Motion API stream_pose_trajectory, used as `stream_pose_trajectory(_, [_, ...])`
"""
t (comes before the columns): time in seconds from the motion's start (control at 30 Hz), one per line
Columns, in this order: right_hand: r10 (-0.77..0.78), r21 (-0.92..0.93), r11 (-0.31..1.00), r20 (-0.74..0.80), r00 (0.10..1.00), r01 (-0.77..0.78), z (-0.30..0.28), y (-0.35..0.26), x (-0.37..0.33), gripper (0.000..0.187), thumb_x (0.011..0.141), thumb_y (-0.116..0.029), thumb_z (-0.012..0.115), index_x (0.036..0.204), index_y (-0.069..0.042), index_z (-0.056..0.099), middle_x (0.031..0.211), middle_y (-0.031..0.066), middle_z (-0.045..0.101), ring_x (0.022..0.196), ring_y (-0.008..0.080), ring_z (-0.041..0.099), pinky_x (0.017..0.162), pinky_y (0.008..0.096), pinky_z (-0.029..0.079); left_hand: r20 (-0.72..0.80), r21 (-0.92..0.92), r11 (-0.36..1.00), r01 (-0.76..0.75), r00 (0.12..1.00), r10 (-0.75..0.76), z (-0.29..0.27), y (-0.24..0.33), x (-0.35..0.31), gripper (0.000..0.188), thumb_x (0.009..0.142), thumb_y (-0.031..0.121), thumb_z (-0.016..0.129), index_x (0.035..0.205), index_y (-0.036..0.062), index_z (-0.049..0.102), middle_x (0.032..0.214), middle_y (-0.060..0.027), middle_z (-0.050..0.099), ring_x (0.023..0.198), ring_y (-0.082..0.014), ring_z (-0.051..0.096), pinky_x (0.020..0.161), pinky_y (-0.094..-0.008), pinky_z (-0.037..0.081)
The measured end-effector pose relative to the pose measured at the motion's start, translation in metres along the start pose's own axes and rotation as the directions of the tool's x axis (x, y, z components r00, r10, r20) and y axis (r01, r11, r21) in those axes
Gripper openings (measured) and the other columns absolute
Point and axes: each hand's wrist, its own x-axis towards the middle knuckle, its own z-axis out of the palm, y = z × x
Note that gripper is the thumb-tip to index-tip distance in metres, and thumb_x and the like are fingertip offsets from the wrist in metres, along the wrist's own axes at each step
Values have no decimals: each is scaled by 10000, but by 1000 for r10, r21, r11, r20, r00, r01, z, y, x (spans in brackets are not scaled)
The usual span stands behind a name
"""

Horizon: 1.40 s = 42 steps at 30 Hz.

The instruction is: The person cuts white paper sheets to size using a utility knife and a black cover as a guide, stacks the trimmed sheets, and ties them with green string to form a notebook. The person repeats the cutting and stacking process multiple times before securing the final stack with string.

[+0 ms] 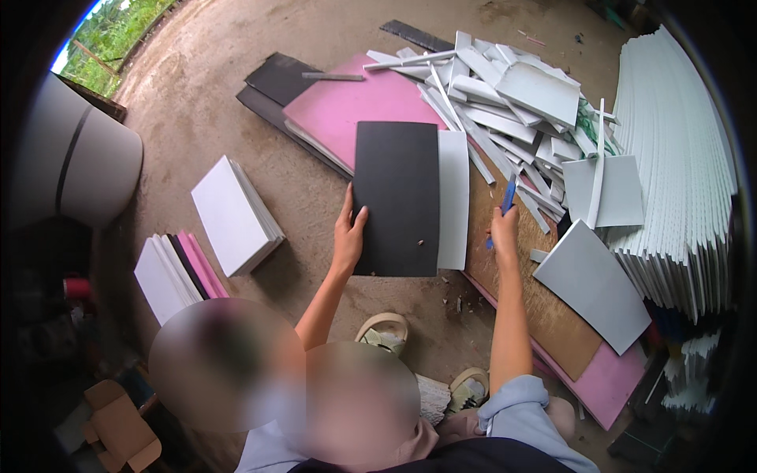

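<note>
My left hand (348, 235) grips the left edge of a black foam sheet (397, 189), thumb on top and the other fingers along the side. A white sheet (453, 201) shows from beneath its right side. Small crumbs lie near the black sheet's lower edge. In my right hand (505, 227), closed around it, is a blue utility knife (509, 194) pointing away from me, just right of the white sheet. Whether its blade is out cannot be made out. Under the knife lies a brown board (490, 256).
White offcuts (505, 110) are heaped beyond the board, next to pink sheets (335, 106). A tall stack of white sheets (670, 158) stands at right, a loose grey-white sheet (595, 284) before it. White blocks (229, 213) sit on the floor at left, near large rolls (98, 165).
</note>
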Motion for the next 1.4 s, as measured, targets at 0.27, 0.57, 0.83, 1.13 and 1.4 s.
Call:
stream_pose_trajectory(0.27, [-193,-522,842,-53,980,138,-14,10,-29,359,831,-96,468,1131,77,376,1099,288,376,976,417,445,851,433,373,44,162,986,29,998,-37,25,-25,23,531,886,216,445,1367,172,223,1301,-185,383,1172,-302,418,955,-389,362])
stream_pose_trajectory(0.57, [-169,20,986,159,973,168,-25,-55,-5,407,863,-299,485,1116,18,443,1022,173,446,864,299,522,762,406,458,83,75,935,-345,937,339,31,44,38,451,891,186,471,1279,16,317,1213,-178,462,1123,-240,445,930,-338,360])
stream_pose_trajectory(0.83, [-427,716,607,660,619,-345,-77,-184,-4,583,883,-471,385,1240,-10,365,1018,169,559,886,260,586,848,325,451,444,184,342,-922,388,808,-16,129,99,368,747,-23,593,1046,115,428,1084,-93,531,1009,-228,514,886,-377,346])
stream_pose_trajectory(1.13, [-252,561,827,414,875,-28,-59,-144,-38,423,783,-44,571,1187,23,466,1117,137,544,958,172,558,825,260,447,163,455,560,-692,683,712,-18,92,57,370,769,23,567,1116,97,464,1206,-102,413,1136,-271,396,966,-382,288])
stream_pose_trajectory(1.4, [-84,549,835,157,984,-17,12,-45,-78,398,814,12,511,1205,36,443,1190,146,497,1073,187,499,934,283,375,71,126,972,-199,979,191,-5,-35,-6,338,915,176,394,1220,40,442,1190,-129,456,1127,-241,427,932,-334,359])
